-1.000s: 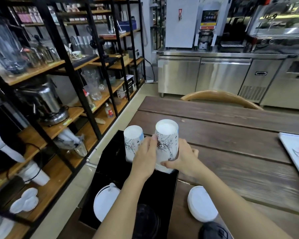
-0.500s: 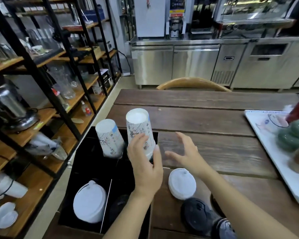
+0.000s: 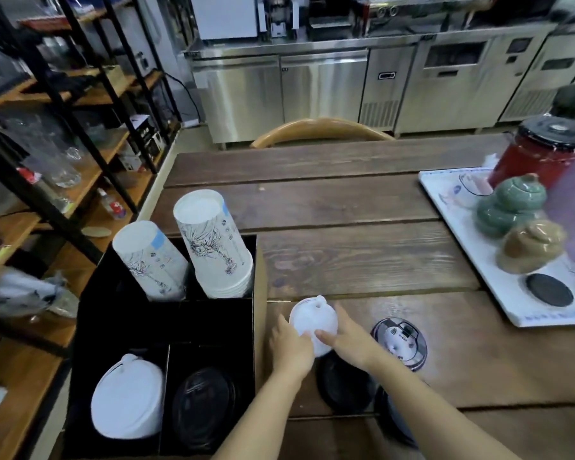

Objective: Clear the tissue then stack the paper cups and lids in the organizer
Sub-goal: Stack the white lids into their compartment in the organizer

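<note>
A black organizer (image 3: 259, 293) sits at the table's left edge. Two stacks of upside-down printed paper cups (image 3: 216, 247) (image 3: 148, 260) stand in its rear compartments. White lids (image 3: 127, 398) and black lids (image 3: 201, 408) fill its front compartments. On the table just right of the organizer lies a white lid stack (image 3: 312, 318). My left hand (image 3: 291, 348) and my right hand (image 3: 349, 340) clasp it from both sides. Black lids (image 3: 341, 383) and a printed lid (image 3: 400, 341) lie near my right wrist.
A white tray (image 3: 445, 200) at the right holds ceramic jars, a red jar with a black lid and a black coaster. A wooden chair back (image 3: 319, 129) stands behind the table. Open shelves with glassware run along the left.
My left hand let go of the taller cup stack, which now stands in the organizer. Both hands dropped to the white lid stack on the table and closed on it. The view tilted down.
</note>
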The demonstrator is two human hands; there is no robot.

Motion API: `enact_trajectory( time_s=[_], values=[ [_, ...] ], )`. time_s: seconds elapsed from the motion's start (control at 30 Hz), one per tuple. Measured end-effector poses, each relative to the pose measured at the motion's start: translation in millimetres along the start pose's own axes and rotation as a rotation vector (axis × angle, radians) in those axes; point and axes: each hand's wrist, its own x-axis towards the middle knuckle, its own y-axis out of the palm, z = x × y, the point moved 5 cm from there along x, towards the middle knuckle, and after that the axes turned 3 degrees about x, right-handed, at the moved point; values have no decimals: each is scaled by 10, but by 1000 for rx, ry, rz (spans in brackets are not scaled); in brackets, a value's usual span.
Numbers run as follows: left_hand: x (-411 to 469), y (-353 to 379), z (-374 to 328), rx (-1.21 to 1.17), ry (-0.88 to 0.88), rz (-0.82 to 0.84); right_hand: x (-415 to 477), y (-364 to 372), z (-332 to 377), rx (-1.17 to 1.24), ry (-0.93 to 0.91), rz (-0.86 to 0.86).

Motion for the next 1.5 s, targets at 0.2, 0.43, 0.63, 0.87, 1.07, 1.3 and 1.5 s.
enact_trajectory(
  time_s=[0.2, 0.43, 0.63, 0.87, 1.07, 1.3, 1.5],
  values=[
    [144, 27, 88, -140, -68, 13, -68, 23, 181, 79, -14, -63],
    [52, -84, 82, -449, -173, 52, -16, -22, 81, 235, 8, -146],
    [-98, -192, -180, -590, -102, 123, -94, -271, 210, 392, -90, -275],
    [-373, -478, -526, -691, 39, 87, -267, -537, 545, 472, -301, -405],
    [-665, -768, -593, -695, 167, -53, -477, -515, 805, 494, -428, -385],
    [-1084, -1184, -285, -773, 230, -243, -670, -164, 1190, 432, -568, -229],
    [-1267, -1652, 186, -795, 184, -409, -718, 435, 1488, 394, -586, -86]
  ],
)
